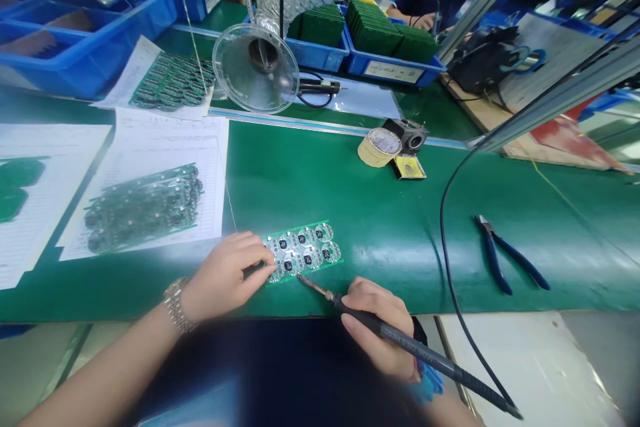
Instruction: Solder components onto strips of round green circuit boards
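Green board [303, 250], apparently black chips [308, 259]

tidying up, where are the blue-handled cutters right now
In the head view, the blue-handled cutters lie on the green bench top at the right, just past the black cable and to the right of the right hand.

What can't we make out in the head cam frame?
All in the head view:
Left end of the circuit panel: hidden behind the left hand.
Whether the soldering iron touches the panel: contact too small to tell.
Text on the printed sheet: too small and blurred.
Green pieces: cut off by the left edge.
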Demonstrator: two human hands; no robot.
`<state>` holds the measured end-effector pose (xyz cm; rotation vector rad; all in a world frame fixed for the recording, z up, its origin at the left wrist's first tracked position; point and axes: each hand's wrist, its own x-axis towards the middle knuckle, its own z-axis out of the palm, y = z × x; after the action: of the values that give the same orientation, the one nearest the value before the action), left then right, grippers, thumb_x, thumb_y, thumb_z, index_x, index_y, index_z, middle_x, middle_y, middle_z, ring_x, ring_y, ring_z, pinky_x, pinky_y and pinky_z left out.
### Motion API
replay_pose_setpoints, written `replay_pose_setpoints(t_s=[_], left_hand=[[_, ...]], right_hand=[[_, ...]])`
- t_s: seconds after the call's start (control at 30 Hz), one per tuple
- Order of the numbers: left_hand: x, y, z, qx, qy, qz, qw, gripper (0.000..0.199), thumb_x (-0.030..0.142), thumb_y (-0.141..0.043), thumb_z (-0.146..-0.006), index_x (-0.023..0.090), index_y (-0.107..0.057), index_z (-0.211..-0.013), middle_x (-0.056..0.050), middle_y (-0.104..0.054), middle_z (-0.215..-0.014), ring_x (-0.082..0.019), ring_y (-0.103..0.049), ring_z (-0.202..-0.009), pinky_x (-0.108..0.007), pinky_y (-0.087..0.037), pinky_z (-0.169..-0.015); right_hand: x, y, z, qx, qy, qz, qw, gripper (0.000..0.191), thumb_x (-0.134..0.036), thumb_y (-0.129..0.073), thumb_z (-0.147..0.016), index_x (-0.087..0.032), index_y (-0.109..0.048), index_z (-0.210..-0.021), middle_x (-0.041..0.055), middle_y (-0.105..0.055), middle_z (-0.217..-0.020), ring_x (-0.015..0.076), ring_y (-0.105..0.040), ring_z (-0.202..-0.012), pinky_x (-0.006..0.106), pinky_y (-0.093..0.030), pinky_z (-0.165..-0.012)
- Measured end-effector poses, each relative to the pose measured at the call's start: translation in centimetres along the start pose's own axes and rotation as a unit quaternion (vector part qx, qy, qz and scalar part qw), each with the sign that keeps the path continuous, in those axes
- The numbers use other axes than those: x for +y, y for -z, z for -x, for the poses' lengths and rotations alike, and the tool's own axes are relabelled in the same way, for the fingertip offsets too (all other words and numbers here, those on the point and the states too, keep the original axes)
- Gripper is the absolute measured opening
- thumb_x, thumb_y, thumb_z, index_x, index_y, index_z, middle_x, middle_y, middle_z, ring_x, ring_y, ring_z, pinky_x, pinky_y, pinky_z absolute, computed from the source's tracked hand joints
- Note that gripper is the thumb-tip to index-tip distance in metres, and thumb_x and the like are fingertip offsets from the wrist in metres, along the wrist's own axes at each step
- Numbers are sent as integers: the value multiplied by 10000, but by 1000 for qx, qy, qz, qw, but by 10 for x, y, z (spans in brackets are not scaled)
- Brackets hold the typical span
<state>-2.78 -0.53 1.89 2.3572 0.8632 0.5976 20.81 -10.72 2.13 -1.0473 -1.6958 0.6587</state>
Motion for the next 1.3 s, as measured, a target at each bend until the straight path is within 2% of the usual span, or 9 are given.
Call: replay_pose_setpoints(t_s=[0.5,0.8,1.3], left_hand=[[2,-5,-4,-23,-22,-33,999,156,188,-456,-844,169,-581,-753,-20,-548,-674,-141,-451,-659,-283,-345,-631],[1,2,0,5,-13,-9,1000,165,198,-469,-834,166,-580,-717,-12,-520,-629,-130,-437,-613,-271,-343,-600],[2,-5,-2,-35,-26,-35,998,163,175,-452,-835,166,-575,-728,-12,-535,-664,-138,-441,-651,-289,-339,-630]], right_hand=[[-1,0,-1,2,7,-2,1000,191,-67,-537,-721,-172,-600,-867,28,-546,-614,140,-489,-543,290,-413,-514],[-1,0,1,-3,7,-25,1000,232,-54,-536,-706,-168,-599,-898,31,-532,-615,150,-478,-553,300,-399,-513],[-1,-5,-3,-7,7,-5,1000,202,-63,-536,-719,-172,-600,-877,20,-533,-606,143,-486,-542,292,-412,-519]])
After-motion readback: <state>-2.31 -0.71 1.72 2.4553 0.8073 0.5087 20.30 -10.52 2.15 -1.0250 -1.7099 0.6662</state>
